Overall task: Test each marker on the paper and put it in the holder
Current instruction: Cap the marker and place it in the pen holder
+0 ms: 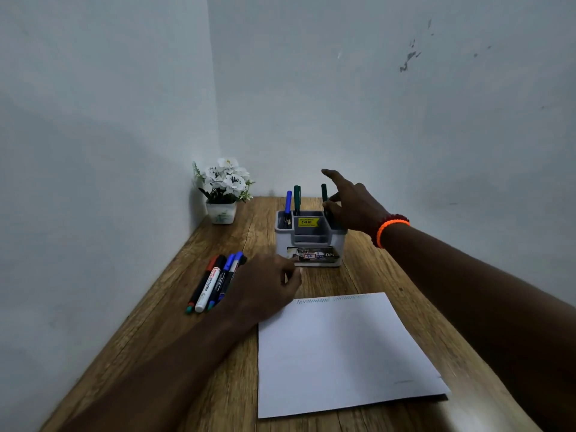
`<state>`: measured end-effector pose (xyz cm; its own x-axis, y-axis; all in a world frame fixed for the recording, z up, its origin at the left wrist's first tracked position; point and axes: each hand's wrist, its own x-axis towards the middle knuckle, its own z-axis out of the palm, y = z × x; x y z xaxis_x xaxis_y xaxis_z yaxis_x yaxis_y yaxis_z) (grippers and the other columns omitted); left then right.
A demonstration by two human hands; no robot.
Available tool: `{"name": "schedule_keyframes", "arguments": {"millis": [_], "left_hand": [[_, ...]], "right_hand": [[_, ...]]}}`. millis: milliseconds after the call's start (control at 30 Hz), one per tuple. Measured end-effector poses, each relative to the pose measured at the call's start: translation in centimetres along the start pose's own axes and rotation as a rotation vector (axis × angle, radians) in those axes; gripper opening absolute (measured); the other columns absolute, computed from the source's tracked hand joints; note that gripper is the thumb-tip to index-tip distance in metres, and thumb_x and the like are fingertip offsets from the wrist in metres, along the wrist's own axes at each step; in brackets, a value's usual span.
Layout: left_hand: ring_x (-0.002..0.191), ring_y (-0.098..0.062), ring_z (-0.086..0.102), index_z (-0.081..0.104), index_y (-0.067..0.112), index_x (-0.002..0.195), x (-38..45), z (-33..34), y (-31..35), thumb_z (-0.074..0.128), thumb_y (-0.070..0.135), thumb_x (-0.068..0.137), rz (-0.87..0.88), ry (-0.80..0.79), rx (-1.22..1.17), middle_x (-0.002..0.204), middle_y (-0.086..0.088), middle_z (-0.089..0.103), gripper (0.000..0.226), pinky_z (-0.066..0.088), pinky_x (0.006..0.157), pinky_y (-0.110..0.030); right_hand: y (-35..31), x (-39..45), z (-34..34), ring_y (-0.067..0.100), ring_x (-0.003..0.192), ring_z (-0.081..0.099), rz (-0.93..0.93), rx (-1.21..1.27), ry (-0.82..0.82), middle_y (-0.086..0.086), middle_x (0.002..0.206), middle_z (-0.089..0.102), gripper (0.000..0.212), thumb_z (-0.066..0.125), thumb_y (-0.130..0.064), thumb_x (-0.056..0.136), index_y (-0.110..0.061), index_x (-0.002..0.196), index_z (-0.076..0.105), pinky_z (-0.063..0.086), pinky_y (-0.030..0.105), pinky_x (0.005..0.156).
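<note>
- Head view: the right hand (349,202) is at the back right corner of the holder (311,241). Its thumb and a finger pinch a green marker (324,194), and its first finger sticks out straight. The hand hides the low part of this marker.
- The left hand (268,283) rests on the table (149,338) just in front of the holder. Its fingers curl under, and I cannot tell if they hold something.
- The grey holder has a few boxes inside. A blue marker (288,202) stands up in the left box, with two green markers (297,199) just beside it. They all point up.
- Four loose markers (215,282) lie side by side on the table to the left. They point away, a bit to the right.
- The paper (343,350) lies flat near the front, with zigzag lines along its far edge.
- A flower pot (222,212) sits in the far corner.
</note>
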<state>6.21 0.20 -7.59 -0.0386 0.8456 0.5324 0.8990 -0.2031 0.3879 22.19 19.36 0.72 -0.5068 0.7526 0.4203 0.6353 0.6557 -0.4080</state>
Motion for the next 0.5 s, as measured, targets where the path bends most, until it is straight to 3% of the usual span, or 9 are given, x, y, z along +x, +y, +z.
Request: {"name": "schedule_keyframes", "arguments": {"millis": [67, 100, 200, 233, 300, 367, 500], "left_hand": [[0.054, -0.004, 0.050, 0.076, 0.019, 0.081, 0.2, -0.2, -0.3, 0.059, 0.037, 0.098, -0.012, 0.029, 0.010, 0.059, 0.014, 0.052, 0.030, 0.030, 0.053, -0.018], [0.056, -0.003, 0.051, 0.077, 0.019, 0.083, 0.3, -0.5, -0.5, 0.060, 0.037, 0.098, -0.023, 0.044, 0.018, 0.061, 0.014, 0.054, 0.029, 0.029, 0.052, -0.016], [0.063, -0.002, 0.053, 0.077, 0.023, 0.094, 0.7, -1.4, -1.6, 0.065, 0.038, 0.094, -0.089, 0.093, 0.087, 0.069, 0.015, 0.059, 0.019, 0.034, 0.055, -0.017], [0.065, -0.002, 0.054, 0.075, 0.026, 0.096, 0.8, -1.7, -2.0, 0.067, 0.038, 0.092, -0.134, 0.111, 0.118, 0.071, 0.015, 0.058, 0.015, 0.038, 0.057, -0.019], [0.070, -0.006, 0.058, 0.073, 0.029, 0.097, 1.0, -2.5, -3.1, 0.070, 0.037, 0.090, -0.247, 0.158, 0.181, 0.078, 0.012, 0.063, 0.012, 0.046, 0.061, -0.025], [0.076, -0.011, 0.059, 0.072, 0.030, 0.095, 1.1, -3.3, -4.3, 0.070, 0.036, 0.087, -0.343, 0.204, 0.225, 0.085, 0.007, 0.067, 0.010, 0.049, 0.066, -0.028], [0.078, -0.016, 0.062, 0.072, 0.028, 0.092, 0.8, -4.1, -5.6, 0.068, 0.029, 0.085, -0.474, 0.167, 0.230, 0.084, 0.007, 0.063, 0.008, 0.056, 0.072, -0.036]], "right_hand": [[-0.9, -1.0, -0.9, 0.037, 0.130, 0.062, 0.002, 0.034, 0.098, 0.026, 0.133, 0.067, 0.077, 0.068, -0.012, 0.100, -0.023, 0.164, 0.026, 0.054, 0.056, 0.106], [-1.6, -1.6, -1.3, 0.034, 0.123, 0.066, 0.009, 0.070, 0.164, 0.023, 0.128, 0.071, 0.072, 0.068, -0.011, 0.100, -0.021, 0.162, 0.032, 0.055, 0.052, 0.105], [-4.2, -4.4, -1.7, 0.011, 0.082, 0.072, 0.033, 0.209, 0.244, 0.007, 0.098, 0.075, 0.036, 0.071, -0.014, 0.099, -0.012, 0.134, 0.062, 0.065, 0.025, 0.075], [-5.0, -5.6, -1.5, 0.004, 0.077, 0.068, 0.020, 0.211, 0.201, 0.001, 0.094, 0.073, 0.023, 0.072, -0.017, 0.098, -0.012, 0.121, 0.068, 0.059, 0.013, 0.062], [-6.5, -8.6, -0.7, -0.001, 0.074, 0.063, -0.042, 0.155, 0.039, -0.010, 0.088, 0.065, 0.011, 0.074, -0.023, 0.097, -0.014, 0.104, 0.072, 0.048, 0.006, 0.053], [-7.4, -11.5, 0.5, -0.004, 0.071, 0.062, -0.114, 0.085, -0.115, -0.019, 0.083, 0.059, 0.012, 0.074, -0.028, 0.097, -0.017, 0.100, 0.075, 0.045, 0.007, 0.053], [-7.6, -14.9, 2.4, -0.009, 0.065, 0.061, -0.176, 0.028, -0.317, -0.020, 0.078, 0.059, 0.018, 0.068, -0.033, 0.102, -0.018, 0.105, 0.078, 0.047, 0.010, 0.057]]}}
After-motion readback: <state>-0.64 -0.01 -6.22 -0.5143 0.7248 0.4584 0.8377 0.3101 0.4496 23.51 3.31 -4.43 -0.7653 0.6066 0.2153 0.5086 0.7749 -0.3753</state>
